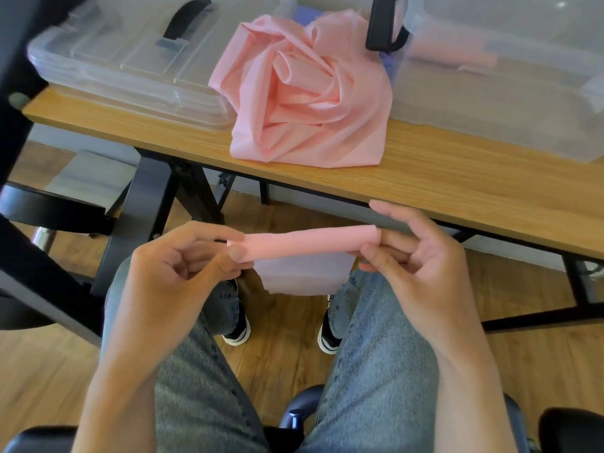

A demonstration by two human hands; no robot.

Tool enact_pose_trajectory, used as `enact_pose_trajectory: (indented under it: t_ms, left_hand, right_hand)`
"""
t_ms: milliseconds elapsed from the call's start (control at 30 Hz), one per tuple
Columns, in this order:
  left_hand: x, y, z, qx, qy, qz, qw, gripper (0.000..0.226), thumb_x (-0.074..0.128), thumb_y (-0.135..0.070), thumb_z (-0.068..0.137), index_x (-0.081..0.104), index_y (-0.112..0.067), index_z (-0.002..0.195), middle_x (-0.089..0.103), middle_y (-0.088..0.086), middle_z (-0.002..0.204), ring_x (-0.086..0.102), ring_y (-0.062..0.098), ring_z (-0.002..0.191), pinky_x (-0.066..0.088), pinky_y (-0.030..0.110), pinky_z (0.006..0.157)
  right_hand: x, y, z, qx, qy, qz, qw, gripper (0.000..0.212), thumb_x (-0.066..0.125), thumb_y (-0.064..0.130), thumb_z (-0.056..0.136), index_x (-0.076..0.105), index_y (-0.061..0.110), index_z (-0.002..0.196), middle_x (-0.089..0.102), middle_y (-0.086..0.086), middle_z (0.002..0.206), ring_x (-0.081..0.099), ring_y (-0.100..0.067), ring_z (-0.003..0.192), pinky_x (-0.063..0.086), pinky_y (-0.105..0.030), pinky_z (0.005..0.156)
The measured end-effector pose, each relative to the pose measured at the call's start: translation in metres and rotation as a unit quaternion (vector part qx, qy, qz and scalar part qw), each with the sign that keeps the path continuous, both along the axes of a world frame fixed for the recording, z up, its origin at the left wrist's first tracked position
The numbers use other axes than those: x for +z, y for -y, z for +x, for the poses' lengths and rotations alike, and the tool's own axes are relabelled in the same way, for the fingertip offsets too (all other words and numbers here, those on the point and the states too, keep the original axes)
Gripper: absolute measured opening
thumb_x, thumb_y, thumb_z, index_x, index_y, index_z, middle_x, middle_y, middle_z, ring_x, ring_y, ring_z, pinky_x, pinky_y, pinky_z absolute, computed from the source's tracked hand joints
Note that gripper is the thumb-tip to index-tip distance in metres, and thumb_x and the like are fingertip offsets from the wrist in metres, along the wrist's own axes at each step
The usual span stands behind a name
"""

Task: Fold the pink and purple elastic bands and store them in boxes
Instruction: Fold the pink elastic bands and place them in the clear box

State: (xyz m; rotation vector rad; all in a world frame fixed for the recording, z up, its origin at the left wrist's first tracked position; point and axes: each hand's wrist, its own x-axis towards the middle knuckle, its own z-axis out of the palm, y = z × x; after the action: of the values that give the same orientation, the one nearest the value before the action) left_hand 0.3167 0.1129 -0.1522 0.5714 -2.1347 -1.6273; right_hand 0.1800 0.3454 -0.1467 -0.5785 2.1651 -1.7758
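A pink elastic band [304,245], rolled along its top edge, stretches between my hands above my lap; a paler loose end hangs down below the roll. My left hand [183,266] pinches its left end with thumb and fingers. My right hand [415,253] pinches the right end. A heap of pink bands [300,93] lies crumpled on the wooden table [441,178]. A clear box [510,86] at the right holds a rolled pink band [454,53]. A bit of purple [389,60] shows behind the heap.
A clear lid [130,63] with a black handle lies on the table's left. A black handle [384,24] sticks up at the right box's rim. Black chair parts [49,207] stand at left. My knees and shoes are below, over a wood floor.
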Motion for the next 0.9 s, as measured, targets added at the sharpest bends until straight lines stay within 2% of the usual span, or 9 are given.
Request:
enact_pose_trajectory:
  t_ms: [67, 100, 200, 300, 467, 567, 667, 833, 900]
  left_hand:
    - [0.001, 0.0, 0.001, -0.001, 0.009, -0.013, 1.0, 0.044, 0.073, -0.025, 0.078, 0.067, -0.024, 0.121, 0.079, -0.015, 0.096, 0.076, 0.001, 0.079, 0.058, 0.012, 0.069]
    - [0.001, 0.001, 0.002, -0.005, 0.011, -0.018, 1.0, 0.046, 0.074, -0.024, 0.078, 0.067, -0.025, 0.123, 0.078, -0.017, 0.098, 0.075, 0.0, 0.082, 0.057, 0.011, 0.071]
    - [-0.002, 0.004, 0.003, -0.015, 0.018, -0.027, 0.999, 0.038, 0.073, -0.028, 0.076, 0.072, -0.027, 0.114, 0.077, -0.022, 0.102, 0.075, 0.001, 0.093, 0.057, 0.012, 0.079]
    - [-0.005, 0.006, 0.003, -0.023, 0.026, -0.024, 0.999, 0.033, 0.073, -0.028, 0.077, 0.074, -0.022, 0.109, 0.078, -0.017, 0.1, 0.075, 0.003, 0.091, 0.059, 0.015, 0.078]
    - [-0.009, 0.001, 0.0, -0.033, 0.022, 0.027, 0.999, 0.029, 0.068, -0.022, 0.079, 0.069, -0.013, 0.107, 0.078, -0.002, 0.083, 0.076, 0.015, 0.072, 0.063, 0.027, 0.067]
    - [-0.006, 0.0, 0.0, -0.04, -0.001, 0.037, 0.999, 0.03, 0.067, -0.024, 0.083, 0.068, -0.009, 0.109, 0.076, 0.005, 0.079, 0.075, 0.02, 0.069, 0.064, 0.03, 0.066]
    - [-0.003, -0.001, 0.0, -0.039, -0.019, 0.044, 0.998, 0.028, 0.065, -0.024, 0.087, 0.067, -0.008, 0.11, 0.075, 0.006, 0.075, 0.074, 0.022, 0.066, 0.064, 0.031, 0.065]
    - [-0.002, -0.003, 0.0, -0.023, -0.026, 0.076, 0.996, 0.029, 0.064, -0.026, 0.088, 0.066, -0.011, 0.112, 0.072, 0.008, 0.07, 0.071, 0.026, 0.062, 0.064, 0.044, 0.065]
    - [-0.001, -0.003, 0.0, -0.015, -0.022, 0.079, 0.997, 0.031, 0.064, -0.027, 0.086, 0.068, -0.01, 0.112, 0.073, 0.007, 0.072, 0.072, 0.024, 0.064, 0.065, 0.044, 0.066]
  right_hand:
    - [-0.002, -0.001, 0.0, -0.009, -0.024, 0.031, 0.999, 0.038, 0.073, 0.006, 0.092, 0.068, 0.024, 0.126, 0.08, 0.011, 0.103, 0.078, -0.01, 0.094, 0.063, -0.033, 0.084]
    - [-0.003, -0.001, 0.0, -0.015, -0.041, 0.05, 0.998, 0.035, 0.074, 0.007, 0.092, 0.07, 0.024, 0.122, 0.08, 0.012, 0.101, 0.078, -0.01, 0.092, 0.063, -0.037, 0.085]
    - [-0.005, -0.002, 0.0, -0.024, -0.071, 0.083, 0.994, 0.028, 0.075, 0.01, 0.092, 0.074, 0.027, 0.114, 0.079, 0.014, 0.093, 0.078, -0.009, 0.081, 0.064, -0.038, 0.078]
    - [-0.005, 0.0, 0.001, -0.009, -0.082, 0.098, 0.992, 0.023, 0.072, 0.014, 0.095, 0.072, 0.025, 0.116, 0.078, 0.01, 0.083, 0.077, -0.01, 0.075, 0.064, -0.038, 0.073]
    - [-0.001, 0.0, 0.002, 0.014, -0.03, 0.01, 0.999, 0.024, 0.068, 0.009, 0.097, 0.069, 0.017, 0.12, 0.08, 0.0, 0.095, 0.078, -0.018, 0.092, 0.064, -0.04, 0.08]
    - [0.003, 0.001, 0.002, 0.011, -0.008, -0.029, 1.0, 0.019, 0.065, 0.014, 0.098, 0.07, 0.01, 0.115, 0.08, -0.005, 0.093, 0.079, -0.02, 0.087, 0.064, -0.034, 0.076]
    - [0.003, 0.001, 0.002, 0.0, -0.009, -0.042, 0.999, 0.013, 0.064, 0.011, 0.098, 0.071, 0.007, 0.109, 0.08, -0.007, 0.089, 0.079, -0.023, 0.082, 0.064, -0.031, 0.072]
    - [0.006, -0.001, 0.002, 0.016, 0.006, -0.068, 0.998, 0.011, 0.066, 0.004, 0.096, 0.069, 0.003, 0.107, 0.08, -0.009, 0.097, 0.08, -0.026, 0.085, 0.064, -0.034, 0.074]
    - [0.007, -0.001, 0.002, 0.017, 0.009, -0.073, 0.997, 0.012, 0.067, 0.003, 0.095, 0.068, 0.003, 0.107, 0.08, -0.008, 0.099, 0.08, -0.026, 0.086, 0.063, -0.031, 0.075]
